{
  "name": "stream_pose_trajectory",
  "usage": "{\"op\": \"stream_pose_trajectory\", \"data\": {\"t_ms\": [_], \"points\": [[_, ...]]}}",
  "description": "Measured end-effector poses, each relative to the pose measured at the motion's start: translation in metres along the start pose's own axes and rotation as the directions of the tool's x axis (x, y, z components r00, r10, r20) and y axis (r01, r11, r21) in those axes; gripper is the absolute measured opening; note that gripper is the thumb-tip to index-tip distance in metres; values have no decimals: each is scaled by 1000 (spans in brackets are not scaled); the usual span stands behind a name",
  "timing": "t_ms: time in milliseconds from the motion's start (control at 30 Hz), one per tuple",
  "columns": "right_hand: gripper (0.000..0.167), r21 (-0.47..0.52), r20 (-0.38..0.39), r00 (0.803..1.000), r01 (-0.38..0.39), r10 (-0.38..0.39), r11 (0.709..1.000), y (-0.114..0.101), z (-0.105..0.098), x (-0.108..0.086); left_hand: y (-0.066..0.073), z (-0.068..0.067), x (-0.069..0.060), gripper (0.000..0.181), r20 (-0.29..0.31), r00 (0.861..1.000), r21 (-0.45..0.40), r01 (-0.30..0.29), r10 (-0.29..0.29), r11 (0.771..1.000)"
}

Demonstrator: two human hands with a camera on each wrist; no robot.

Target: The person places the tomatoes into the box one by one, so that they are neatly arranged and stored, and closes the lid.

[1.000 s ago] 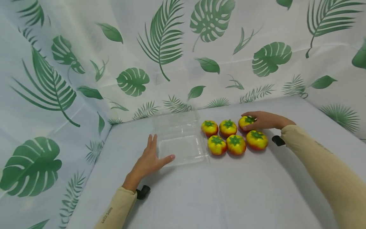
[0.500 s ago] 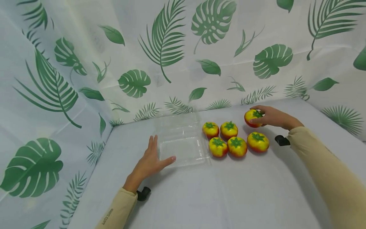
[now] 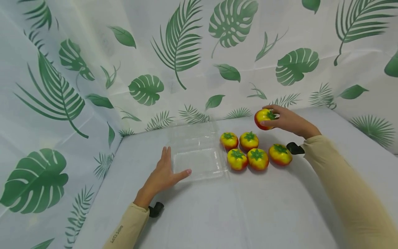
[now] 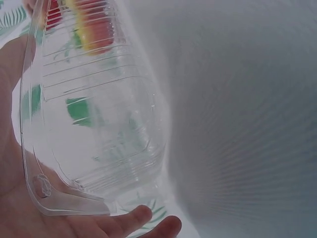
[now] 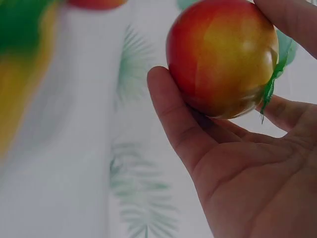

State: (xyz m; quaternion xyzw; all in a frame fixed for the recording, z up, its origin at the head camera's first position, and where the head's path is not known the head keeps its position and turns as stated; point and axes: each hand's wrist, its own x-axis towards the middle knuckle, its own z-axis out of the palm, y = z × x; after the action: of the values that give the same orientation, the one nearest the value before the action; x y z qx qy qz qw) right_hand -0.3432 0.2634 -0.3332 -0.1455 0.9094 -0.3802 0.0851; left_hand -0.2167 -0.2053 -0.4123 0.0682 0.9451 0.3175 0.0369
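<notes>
My right hand (image 3: 289, 121) holds a red-and-yellow tomato (image 3: 263, 119) with a green leafy top, raised above the far right of the table. In the right wrist view the tomato (image 5: 223, 59) sits between thumb and fingers. Several similar tomatoes (image 3: 256, 159) stand below, one of them (image 3: 280, 154) a little apart on the right. A clear plastic clamshell box (image 3: 196, 162) lies with its lid raised toward the back. At its left side my left hand (image 3: 161, 176) rests with straight, spread fingers; in the left wrist view its palm lies along the box rim (image 4: 69, 206).
The white table (image 3: 248, 214) meets leaf-printed curtains (image 3: 186, 52) at the back and sides. The tomatoes stand close to the box's right edge.
My right hand has lifted the back-right tomato off the table, first to the right, then up and to the left. My left hand and the box have stayed in place.
</notes>
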Motion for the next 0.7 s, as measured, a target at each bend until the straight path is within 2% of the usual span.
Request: {"op": "stream_pose_trajectory", "data": {"t_ms": [333, 500, 700], "points": [[80, 94, -23, 998, 53, -51, 994, -33, 26, 11, -6, -11, 2, 132, 43, 999, 109, 14, -19, 994], [79, 159, -24, 996, 86, -83, 983, -53, 39, 15, -10, -17, 2, 132, 58, 998, 105, 16, -22, 994], [75, 215, -35, 994, 113, -108, 970, -73, 55, 21, -10, -16, 3, 134, 79, 996, 89, 33, -40, 995]]}}
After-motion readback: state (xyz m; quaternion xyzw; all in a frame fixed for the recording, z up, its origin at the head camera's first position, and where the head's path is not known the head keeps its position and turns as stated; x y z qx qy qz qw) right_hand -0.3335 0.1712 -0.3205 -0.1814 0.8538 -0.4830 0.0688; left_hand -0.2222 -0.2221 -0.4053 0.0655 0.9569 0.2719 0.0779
